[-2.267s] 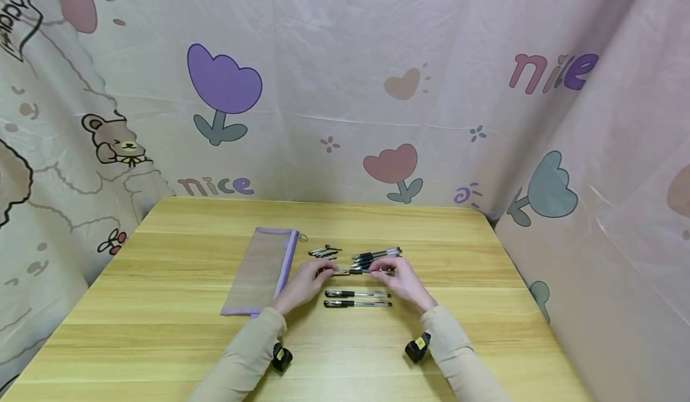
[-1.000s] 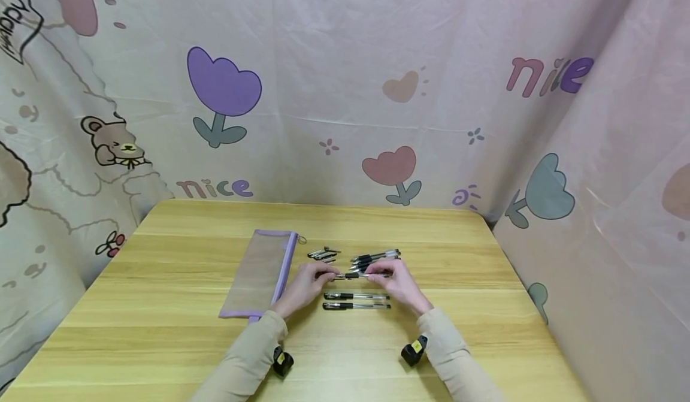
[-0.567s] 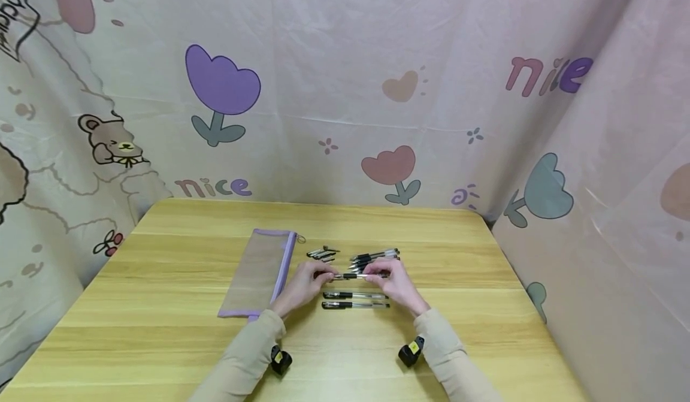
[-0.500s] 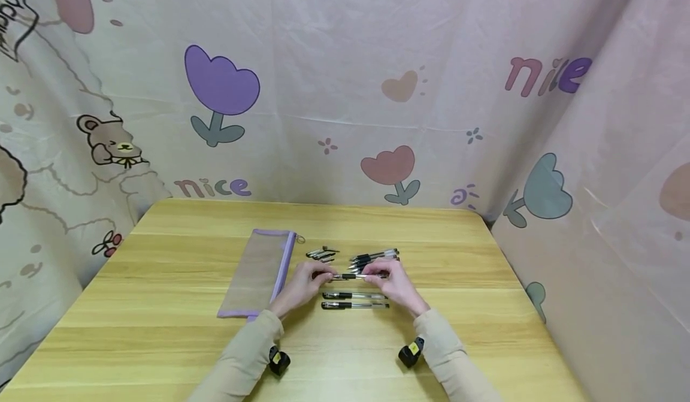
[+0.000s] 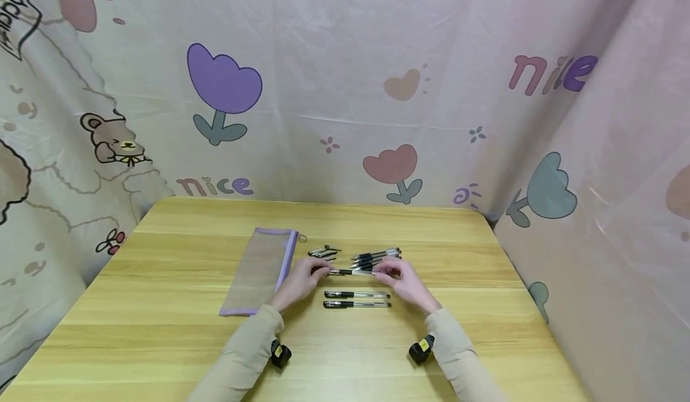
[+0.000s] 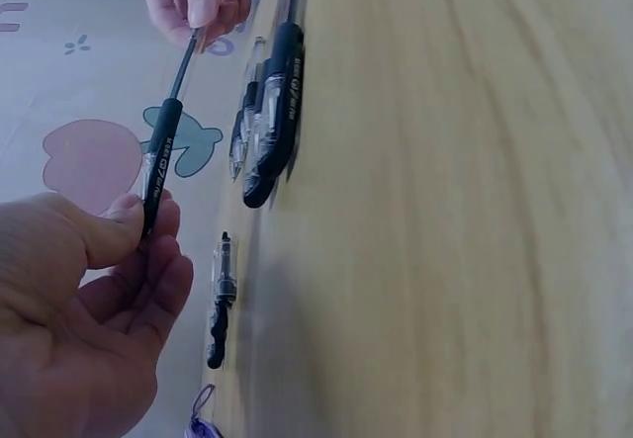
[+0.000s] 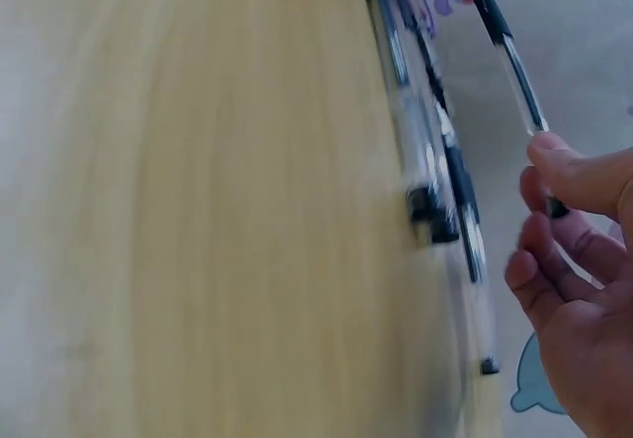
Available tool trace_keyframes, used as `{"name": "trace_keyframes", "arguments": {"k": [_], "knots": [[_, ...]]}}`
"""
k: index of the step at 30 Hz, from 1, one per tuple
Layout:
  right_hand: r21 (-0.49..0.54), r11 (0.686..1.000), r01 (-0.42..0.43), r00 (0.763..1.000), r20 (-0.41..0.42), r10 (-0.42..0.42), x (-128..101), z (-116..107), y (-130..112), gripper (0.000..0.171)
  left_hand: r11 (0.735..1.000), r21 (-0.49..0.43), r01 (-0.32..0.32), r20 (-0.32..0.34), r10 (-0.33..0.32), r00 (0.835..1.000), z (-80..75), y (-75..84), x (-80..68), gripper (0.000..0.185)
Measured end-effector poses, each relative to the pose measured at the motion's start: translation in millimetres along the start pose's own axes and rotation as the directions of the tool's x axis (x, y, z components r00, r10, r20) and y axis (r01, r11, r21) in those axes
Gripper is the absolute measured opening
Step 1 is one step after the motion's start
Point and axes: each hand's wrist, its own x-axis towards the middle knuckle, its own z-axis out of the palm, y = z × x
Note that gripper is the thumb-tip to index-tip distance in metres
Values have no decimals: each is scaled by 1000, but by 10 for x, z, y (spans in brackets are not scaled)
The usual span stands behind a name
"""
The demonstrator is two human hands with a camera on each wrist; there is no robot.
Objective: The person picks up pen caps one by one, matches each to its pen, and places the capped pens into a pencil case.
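Far left on the table (image 5: 162, 306): mesh pencil pouch (image 5: 261, 269) with purple trim, lying flat, zipper side toward the pens, within easy reach of the left hand. Just right of its top end: small cluster of loose pen caps (image 5: 324, 251), set apart from the pen bodies.

Left hand (image 5: 299, 281) pinches the tip end of a black gel pen (image 5: 353, 272) between thumb and forefinger; in the left wrist view the thumb (image 6: 114, 232) presses just below the black grip section (image 6: 163, 139), other fingers curled loosely beneath. The pen is lifted off the table, roughly level, spanning between both hands so each end is steadied. Whether this pen is capped: cannot tell.

Behind the held pen: pile of gel pens (image 5: 374, 256) lying side by side. In front of it, nearer the person: two gel pens (image 5: 357, 299), parallel, just beside each other and apart from the pile, looking like a sorted row.

Right hand (image 5: 404, 282) pinches the pen's back end, thumb and fingers (image 7: 579, 183) closed on the clear barrel, remaining fingers curled under.

Beige sleeves on both arms; wrist cameras (image 5: 281, 354) underneath.
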Motion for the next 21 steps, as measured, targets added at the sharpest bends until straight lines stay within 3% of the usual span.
{"name": "trace_keyframes", "arguments": {"k": [12,21], "knots": [[-123,992,27,995,99,-15,-52,-82,118,11,991,130,-32,4,32,999,87,-48,-2,7],[-213,974,73,995,88,-55,-71,-77,157,9,973,224,-49,15,47,999,147,-69,-27,6]]}}
